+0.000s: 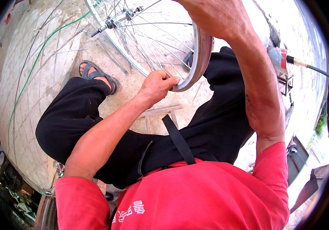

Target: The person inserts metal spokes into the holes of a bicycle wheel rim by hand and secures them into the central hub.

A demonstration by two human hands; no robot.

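A silver bicycle wheel (199,65) with a hub (121,18) and many thin spokes stands tilted between my knees. My left hand (158,84) is closed on the lower part of the rim, thumb and fingers pinched beside the spoke ends; what exactly lies under the fingertips is hidden. My right hand (218,15) reaches over the upper right side of the rim at the top edge, its fingers out of view. Some spokes look loose or unevenly set.
Loose rods (111,57) lie on the pale floor by my sandalled foot (103,80). A green cable (49,36) runs along the left. A red-and-silver machine (277,59) with a hose is at right. A wooden frame (160,109) lies below the wheel; clutter fills the left edge.
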